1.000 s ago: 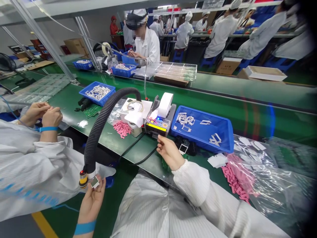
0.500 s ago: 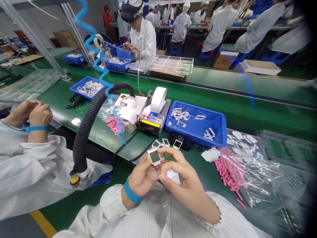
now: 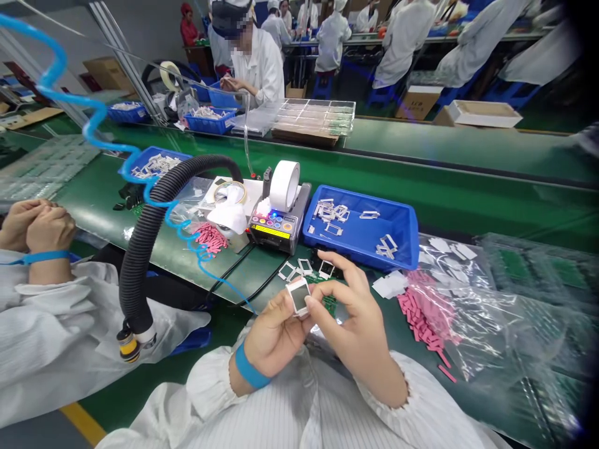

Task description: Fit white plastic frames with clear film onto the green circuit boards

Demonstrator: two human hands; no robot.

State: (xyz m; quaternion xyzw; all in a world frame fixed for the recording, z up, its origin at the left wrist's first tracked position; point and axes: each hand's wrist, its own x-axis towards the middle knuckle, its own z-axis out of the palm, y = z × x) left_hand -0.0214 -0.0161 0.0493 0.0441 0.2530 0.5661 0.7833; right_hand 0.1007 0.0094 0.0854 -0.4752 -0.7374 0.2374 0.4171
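Note:
A small LCD screen (image 3: pixel 300 300) with a dark face sits in a white frame, tilted up toward me. Its left edge is pinched by my left hand (image 3: pixel 274 337), whose wrist wears a blue band. On the other edge, my right hand (image 3: pixel 358 321) has its thumb and a bent finger closed, while another finger stretches out above. Just beyond my fingers lie several loose white frames (image 3: pixel 326 269) and a green circuit board (image 3: pixel 330 304), partly covered by the right hand.
A blue bin (image 3: pixel 365 252) holds white frames. Left of it stands a tape dispenser (image 3: pixel 276 227). Pink strips (image 3: pixel 423 321) and clear plastic bags (image 3: pixel 486 340) lie at right. A black hose (image 3: pixel 150 231) arches at left, near a co-worker's hands (image 3: pixel 40 231).
My right hand has shifted its grip, with thumb and finger now at the screen's right edge and another finger raised. The view has swung slightly, so the bench appears further left.

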